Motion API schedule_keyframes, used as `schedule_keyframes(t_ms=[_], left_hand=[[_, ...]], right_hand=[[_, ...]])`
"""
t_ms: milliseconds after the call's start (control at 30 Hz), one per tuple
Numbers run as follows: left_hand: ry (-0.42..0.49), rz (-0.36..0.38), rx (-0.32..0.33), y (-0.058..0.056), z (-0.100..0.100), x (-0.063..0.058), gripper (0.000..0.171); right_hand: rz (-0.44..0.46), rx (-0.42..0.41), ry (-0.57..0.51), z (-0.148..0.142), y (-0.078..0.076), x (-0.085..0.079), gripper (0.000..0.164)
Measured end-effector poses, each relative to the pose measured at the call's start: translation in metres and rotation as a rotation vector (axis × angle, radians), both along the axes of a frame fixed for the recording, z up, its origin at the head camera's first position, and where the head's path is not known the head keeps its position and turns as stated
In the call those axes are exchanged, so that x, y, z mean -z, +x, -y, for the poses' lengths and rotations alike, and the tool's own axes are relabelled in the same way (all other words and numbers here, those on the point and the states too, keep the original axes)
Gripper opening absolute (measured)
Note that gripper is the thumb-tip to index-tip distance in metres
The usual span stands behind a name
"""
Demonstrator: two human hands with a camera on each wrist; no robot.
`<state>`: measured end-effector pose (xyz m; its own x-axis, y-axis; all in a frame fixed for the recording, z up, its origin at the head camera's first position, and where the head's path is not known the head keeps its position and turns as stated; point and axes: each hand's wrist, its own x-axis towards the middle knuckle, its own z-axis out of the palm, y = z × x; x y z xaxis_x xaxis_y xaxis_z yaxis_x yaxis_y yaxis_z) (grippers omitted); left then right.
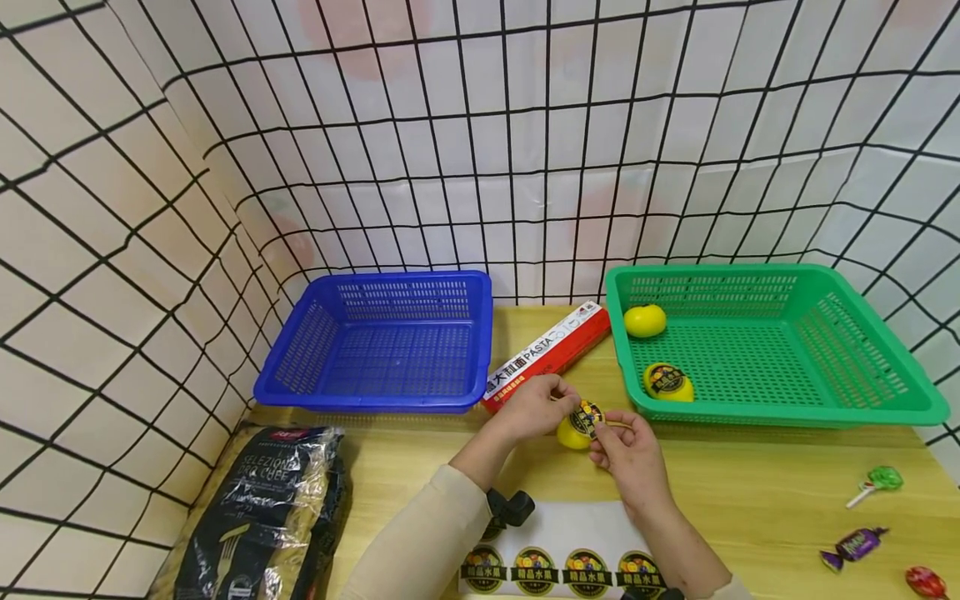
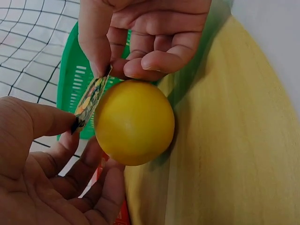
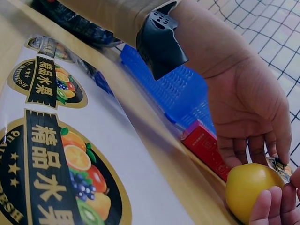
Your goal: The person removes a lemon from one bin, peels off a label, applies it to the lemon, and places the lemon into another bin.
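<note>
A yellow, lemon-like fruit sits on the wooden table between both hands. A black-and-gold fruit sticker stands against its side. My left hand pinches one end of that sticker between thumb and index finger. My right hand pinches the opposite end. In the left wrist view the sticker is seen edge-on beside the fruit, with other fingers close around it. Whether the sticker is fully stuck down cannot be told. A white sheet of matching stickers lies in front, partly covered by the forearms.
A blue basket stands back left. The green basket at right holds a plain yellow fruit and a stickered one. Between them lies a pasta box. A black pasta bag is left; wrapped candies lie right.
</note>
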<state>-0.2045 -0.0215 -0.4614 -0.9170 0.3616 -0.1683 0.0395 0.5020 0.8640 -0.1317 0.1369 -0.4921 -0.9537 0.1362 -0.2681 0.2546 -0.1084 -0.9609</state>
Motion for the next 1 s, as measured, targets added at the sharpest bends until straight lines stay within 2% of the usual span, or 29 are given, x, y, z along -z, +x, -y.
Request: schedule_keyframes(t_ms=[433,1000], left_hand=[[-0.015,0.008,-0.013,-0.0010,-0.0014,0.0023,0.015],[-0.017,-0.029,-0.016,-0.0008,-0.0009,0.0085,0.015]], right_hand=[[0.000,0.012,-0.012,0.0005,-0.0002,0.0010,0.028],[0.002,0.009,-0.008,-0.0014,-0.0017,0.0055,0.029]])
